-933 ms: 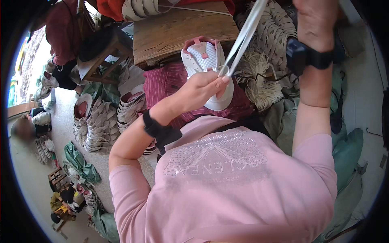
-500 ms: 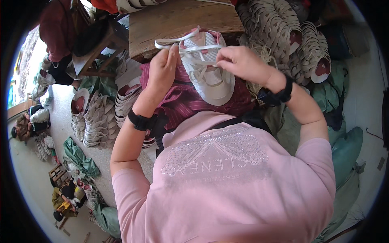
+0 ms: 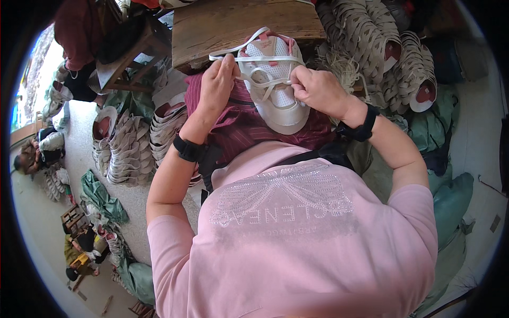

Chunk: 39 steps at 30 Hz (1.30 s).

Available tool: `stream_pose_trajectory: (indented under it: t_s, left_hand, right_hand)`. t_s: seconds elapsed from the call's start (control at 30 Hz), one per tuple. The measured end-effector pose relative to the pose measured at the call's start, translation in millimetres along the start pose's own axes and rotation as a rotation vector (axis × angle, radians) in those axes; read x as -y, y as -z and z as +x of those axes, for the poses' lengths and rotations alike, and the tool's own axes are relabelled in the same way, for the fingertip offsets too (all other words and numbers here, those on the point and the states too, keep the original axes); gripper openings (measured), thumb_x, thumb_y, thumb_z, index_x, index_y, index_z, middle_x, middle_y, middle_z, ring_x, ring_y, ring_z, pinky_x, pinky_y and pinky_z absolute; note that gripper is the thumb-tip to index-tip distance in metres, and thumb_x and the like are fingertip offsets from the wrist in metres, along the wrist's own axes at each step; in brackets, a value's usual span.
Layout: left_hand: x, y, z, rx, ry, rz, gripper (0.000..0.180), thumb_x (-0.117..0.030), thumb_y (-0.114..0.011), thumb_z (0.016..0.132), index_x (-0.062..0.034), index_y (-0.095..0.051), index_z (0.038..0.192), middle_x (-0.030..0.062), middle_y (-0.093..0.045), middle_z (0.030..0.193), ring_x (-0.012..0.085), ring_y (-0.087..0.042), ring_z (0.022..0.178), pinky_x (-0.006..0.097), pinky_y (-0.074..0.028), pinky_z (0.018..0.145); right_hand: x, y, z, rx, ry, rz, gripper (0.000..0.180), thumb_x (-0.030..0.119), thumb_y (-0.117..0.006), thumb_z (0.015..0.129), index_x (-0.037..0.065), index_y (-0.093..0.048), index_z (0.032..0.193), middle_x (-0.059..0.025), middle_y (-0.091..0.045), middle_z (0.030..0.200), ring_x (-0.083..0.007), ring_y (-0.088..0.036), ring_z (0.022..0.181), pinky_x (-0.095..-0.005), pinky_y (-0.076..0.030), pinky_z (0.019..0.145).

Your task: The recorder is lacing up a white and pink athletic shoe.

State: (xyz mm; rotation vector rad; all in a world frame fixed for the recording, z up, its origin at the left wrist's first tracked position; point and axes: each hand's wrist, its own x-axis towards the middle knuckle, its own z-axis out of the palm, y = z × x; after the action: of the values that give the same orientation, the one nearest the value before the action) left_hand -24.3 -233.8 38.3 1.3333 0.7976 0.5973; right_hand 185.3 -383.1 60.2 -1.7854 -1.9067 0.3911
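Note:
A white mesh shoe with a pink lining lies sole-down on my lap, toe toward me, over a maroon striped cloth. My left hand pinches a flat white lace at the shoe's left side. My right hand grips the same lace at the right side, pulled taut across the upper. A loose lace end curves up over the wooden stool behind the shoe. Both wrists wear black bands.
Stacks of pale shoe soles stand on the floor at left, more stacks at upper right. Green sacks lie at right. Another person sits at the far left edge. A dark wooden chair stands upper left.
My right hand has come down from high up, where it held the lace stretched upward. Both hands are now low at the shoe, with the lace drawn across it.

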Motion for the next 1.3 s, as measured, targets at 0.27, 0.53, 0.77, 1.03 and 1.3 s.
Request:
stream_pose_trajectory:
  t_s: [0.27, 0.53, 0.77, 1.03, 1.3]
  left_hand:
    - [-55, -18, 21, 0.099, -0.221, -0.169, 0.042, -0.035, -0.045, 0.103, -0.0036, -0.052, 0.076, -0.0037, -0.039, 0.063, 0.0052, -0.034, 0.057, 0.022, -0.030, 0.052]
    - [-61, -24, 16, 0.165, -0.226, -0.129, 0.041, -0.033, -0.043, 0.104, -0.0036, -0.051, 0.077, -0.0038, -0.038, 0.065, 0.0051, -0.033, 0.058, 0.023, -0.030, 0.053]
    - [-64, -29, 27, 0.188, -0.245, -0.154, 0.040, -0.031, -0.042, 0.104, -0.0040, -0.051, 0.076, -0.0006, -0.038, 0.063, 0.0090, -0.035, 0.057, 0.025, -0.033, 0.055]
    - [-135, -61, 29, 0.311, 0.052, -0.533, 0.041, -0.031, -0.038, 0.105, -0.0093, -0.043, 0.070, -0.0035, -0.032, 0.061, 0.0083, -0.029, 0.053, 0.024, -0.032, 0.054]
    - [-65, -41, 16, 0.112, -0.471, 0.464, 0.023, -0.016, -0.051, 0.097, -0.0021, -0.053, 0.079, 0.0096, -0.051, 0.069, 0.0259, -0.054, 0.066, 0.034, -0.043, 0.064]
  right_hand:
    - [8, -20, 6, -0.032, -0.026, -0.213, 0.014, 0.008, -0.065, 0.078, 0.006, -0.054, 0.087, -0.0156, -0.061, 0.071, -0.0360, -0.062, 0.065, -0.0423, -0.050, 0.056]
    - [-34, 39, 0, 0.504, -0.155, 0.578, 0.011, 0.005, -0.063, 0.076, 0.004, -0.054, 0.083, 0.0026, -0.055, 0.067, -0.0070, -0.051, 0.058, -0.0257, -0.039, 0.050]
    - [10, 30, -15, 0.011, 0.134, 0.439, 0.010, 0.010, -0.066, 0.084, 0.004, -0.060, 0.089, -0.0058, -0.061, 0.076, -0.0165, -0.058, 0.066, -0.0302, -0.047, 0.059]
    - [18, 9, -24, 0.045, 0.291, 0.206, 0.013, 0.012, -0.068, 0.079, 0.007, -0.065, 0.090, -0.0081, -0.062, 0.083, -0.0284, -0.059, 0.078, -0.0367, -0.049, 0.068]
    - [24, 12, -15, -0.052, -0.131, 0.244, 0.013, 0.017, -0.069, 0.082, 0.008, -0.063, 0.090, -0.0087, -0.059, 0.083, -0.0281, -0.059, 0.078, -0.0377, -0.048, 0.066]
